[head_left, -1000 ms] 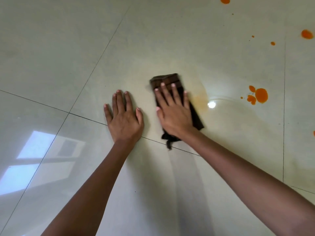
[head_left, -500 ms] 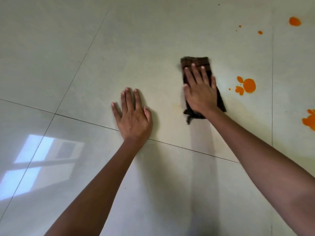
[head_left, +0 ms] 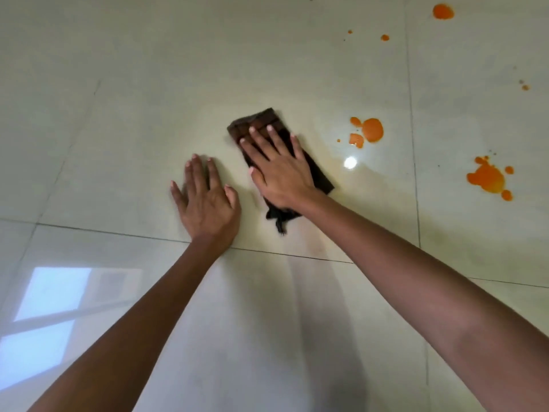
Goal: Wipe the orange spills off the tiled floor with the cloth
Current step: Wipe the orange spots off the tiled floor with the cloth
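Observation:
A dark brown folded cloth (head_left: 258, 124) lies on the pale tiled floor (head_left: 118, 99). My right hand (head_left: 279, 169) presses flat on it, fingers spread, covering its middle. My left hand (head_left: 206, 200) rests flat on the bare tile just left of the cloth, holding nothing. An orange spill (head_left: 371, 130) with smaller blots sits right of the cloth, apart from it. A larger orange splash (head_left: 488, 179) lies further right. Small orange drops (head_left: 442, 11) dot the far right of the floor.
Dark grout lines (head_left: 411, 114) cross the glossy floor. A window reflection (head_left: 50, 295) shows at the lower left, and a bright light glint (head_left: 350, 162) lies between the cloth and the nearest spill. A faint yellowish smear surrounds the cloth.
My right hand slid the cloth to the right and away from me, then back left toward my left hand. The left hand stayed planted on the tile.

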